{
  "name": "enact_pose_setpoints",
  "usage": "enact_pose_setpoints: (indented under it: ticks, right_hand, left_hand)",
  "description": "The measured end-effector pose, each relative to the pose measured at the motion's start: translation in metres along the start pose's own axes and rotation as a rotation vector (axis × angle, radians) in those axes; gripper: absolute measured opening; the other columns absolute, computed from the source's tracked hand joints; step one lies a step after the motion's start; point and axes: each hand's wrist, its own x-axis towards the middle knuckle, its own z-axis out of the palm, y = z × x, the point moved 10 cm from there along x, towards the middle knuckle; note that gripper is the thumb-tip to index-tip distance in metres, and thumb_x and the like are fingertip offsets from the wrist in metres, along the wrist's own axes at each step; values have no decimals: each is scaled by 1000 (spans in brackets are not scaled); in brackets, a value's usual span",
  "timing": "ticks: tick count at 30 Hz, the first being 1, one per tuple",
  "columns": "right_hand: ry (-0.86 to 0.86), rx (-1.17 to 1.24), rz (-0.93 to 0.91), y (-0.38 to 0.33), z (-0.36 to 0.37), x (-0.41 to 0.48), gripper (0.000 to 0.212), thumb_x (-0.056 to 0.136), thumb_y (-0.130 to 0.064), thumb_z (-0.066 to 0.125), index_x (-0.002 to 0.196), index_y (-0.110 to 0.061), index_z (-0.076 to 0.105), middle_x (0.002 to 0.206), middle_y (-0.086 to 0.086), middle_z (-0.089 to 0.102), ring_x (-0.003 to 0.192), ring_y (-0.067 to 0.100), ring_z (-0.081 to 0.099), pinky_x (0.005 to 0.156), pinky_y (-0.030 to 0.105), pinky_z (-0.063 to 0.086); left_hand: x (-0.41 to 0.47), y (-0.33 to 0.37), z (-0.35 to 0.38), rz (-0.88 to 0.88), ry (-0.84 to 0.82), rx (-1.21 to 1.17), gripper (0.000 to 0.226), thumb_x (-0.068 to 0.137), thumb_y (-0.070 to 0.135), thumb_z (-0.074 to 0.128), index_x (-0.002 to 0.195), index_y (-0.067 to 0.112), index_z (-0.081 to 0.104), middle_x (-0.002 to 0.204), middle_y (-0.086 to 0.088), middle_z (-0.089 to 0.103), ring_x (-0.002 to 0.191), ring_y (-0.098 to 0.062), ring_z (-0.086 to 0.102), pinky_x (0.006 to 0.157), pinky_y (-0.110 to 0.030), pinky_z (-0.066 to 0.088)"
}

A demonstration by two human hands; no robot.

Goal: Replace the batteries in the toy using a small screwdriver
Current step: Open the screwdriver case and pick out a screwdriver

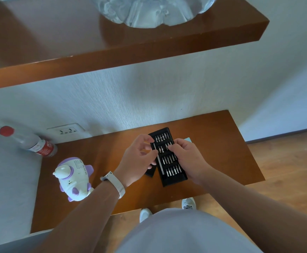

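Black plastic made the bit tray [173, 177], which was over the middle of the brown wooden surface [222, 152], a little toward its back edge, with both hands on it. Its long axis ran from the back edge to the front edge, slightly slanted. The left hand [138, 159] had a curled grip at the tray's left long side, with the thumb and forefinger closed near the top corner. The lower fingers reached under the tray, where a black sleeve [149, 172] showed. The right hand [187, 159] had its fingers bent over the right long side, with the fingertips among the bits [171, 170]. It seemed to hold the tray, but I could not tell if it also pinched one bit, because the fingers covered that place.

The silver screwdriver handle [159, 164] lay in the tray along its left side, parallel to the tray's long axis and just beside the left hand's fingers. In my judgement, that hand was the nearer one to lift it.

The white and purple toy [74, 178] stood untouched near the front left part of the surface, well apart from the tray and on the left hand's side. A bottle [34, 143] with a red cap stood at the back left corner.
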Motion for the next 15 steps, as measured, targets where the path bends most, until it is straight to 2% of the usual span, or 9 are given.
enact_pose_setpoints:
  ticks: [7,15]
  right_hand:
    - [46,-110,-53,-6,-6,-2,12,94,-27,59,98,-17,64,87,4,75,82,24,75,81,53,60]
    - [111,-99,-75,-12,-10,2,9,94,-24,60,93,-18,67,84,4,75,81,26,75,80,55,60]
  left_hand:
    - [1,7,3,75,-36,278,17,99,32,59,107,42,48,89,10,73,71,-2,70,68,-18,48]
    - [11,13,2,108,-25,415,10,98,37,59,107,36,54,80,6,69,71,-10,66,68,-30,56]
